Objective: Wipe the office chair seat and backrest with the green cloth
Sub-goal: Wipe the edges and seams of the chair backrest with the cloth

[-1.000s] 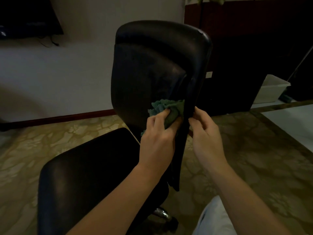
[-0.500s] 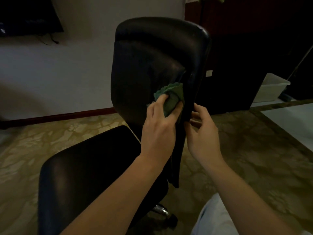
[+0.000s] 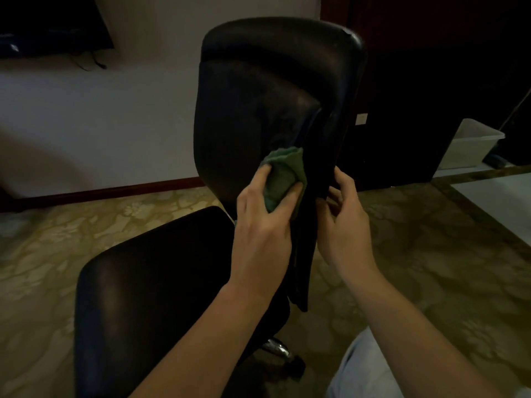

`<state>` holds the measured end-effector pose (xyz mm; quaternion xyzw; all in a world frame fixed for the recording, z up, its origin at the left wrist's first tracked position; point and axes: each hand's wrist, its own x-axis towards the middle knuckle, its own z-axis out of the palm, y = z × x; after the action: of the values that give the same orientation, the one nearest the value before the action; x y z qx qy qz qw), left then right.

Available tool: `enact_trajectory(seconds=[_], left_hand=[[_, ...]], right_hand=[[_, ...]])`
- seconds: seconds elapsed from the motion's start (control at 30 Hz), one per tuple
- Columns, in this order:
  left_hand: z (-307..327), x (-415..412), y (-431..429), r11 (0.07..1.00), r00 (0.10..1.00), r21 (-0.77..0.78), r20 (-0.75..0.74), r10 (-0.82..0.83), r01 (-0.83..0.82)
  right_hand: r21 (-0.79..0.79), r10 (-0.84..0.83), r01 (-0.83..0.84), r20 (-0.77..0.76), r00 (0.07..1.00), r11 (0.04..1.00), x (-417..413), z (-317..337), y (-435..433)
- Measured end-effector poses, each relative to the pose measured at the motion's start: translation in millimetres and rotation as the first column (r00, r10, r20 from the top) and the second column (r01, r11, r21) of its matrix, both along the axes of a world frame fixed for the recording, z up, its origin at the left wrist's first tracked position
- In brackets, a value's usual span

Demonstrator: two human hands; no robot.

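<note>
A black office chair stands in front of me, its backrest (image 3: 258,104) upright and its seat (image 3: 161,282) low at the left. My left hand (image 3: 264,222) grips the bunched green cloth (image 3: 283,176) and presses it against the backrest's lower right part. My right hand (image 3: 343,222) grips the backrest's right edge from behind, its fingers curled round the dark rim.
A white plastic bin (image 3: 471,145) sits on the floor at the right, beside a dark cabinet (image 3: 431,81). A white wall with a red-brown skirting board (image 3: 100,193) runs behind the chair. Patterned floor (image 3: 431,254) surrounds it. The chair's chrome base (image 3: 275,347) shows below the seat.
My left hand slid the cloth up the backrest's right side and then held near the same height. My right hand rose along the edge with it.
</note>
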<state>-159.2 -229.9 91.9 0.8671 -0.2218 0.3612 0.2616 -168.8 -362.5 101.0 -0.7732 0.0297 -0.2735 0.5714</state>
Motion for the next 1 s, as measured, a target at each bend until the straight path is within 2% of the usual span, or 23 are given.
enact_trajectory(seconds=[0.1,0.17,0.27,0.57,0.77,1.0], left_hand=[[3,13,-8,0.995,1.000,0.099,0.020,-0.016,0.014],[-1,20,-12,0.991,1.000,0.134,-0.019,0.011,-0.008],[-5,23,-13,0.996,0.997,0.089,-0.073,0.005,0.002],[3,25,-10,0.990,0.995,-0.102,-0.012,-0.094,0.093],[-6,25,-13,0.998,0.996,-0.026,-0.067,-0.057,0.056],[-14,15,-23,0.993,0.995,0.086,-0.055,0.081,-0.076]], right_hand=[[0.034,0.013,-0.012,-0.015,1.000,0.999,-1,-1,-2],[0.027,0.005,-0.005,-0.017,1.000,1.000,-2,-1,-4],[0.007,-0.010,0.010,-0.023,1.000,1.000,-2,-1,-6],[0.031,0.001,-0.001,-0.009,1.000,1.000,-2,-3,-4],[0.041,-0.002,0.002,-0.003,1.000,0.999,-1,-2,-2],[0.048,-0.015,0.015,-0.009,1.000,0.999,-1,-5,-3]])
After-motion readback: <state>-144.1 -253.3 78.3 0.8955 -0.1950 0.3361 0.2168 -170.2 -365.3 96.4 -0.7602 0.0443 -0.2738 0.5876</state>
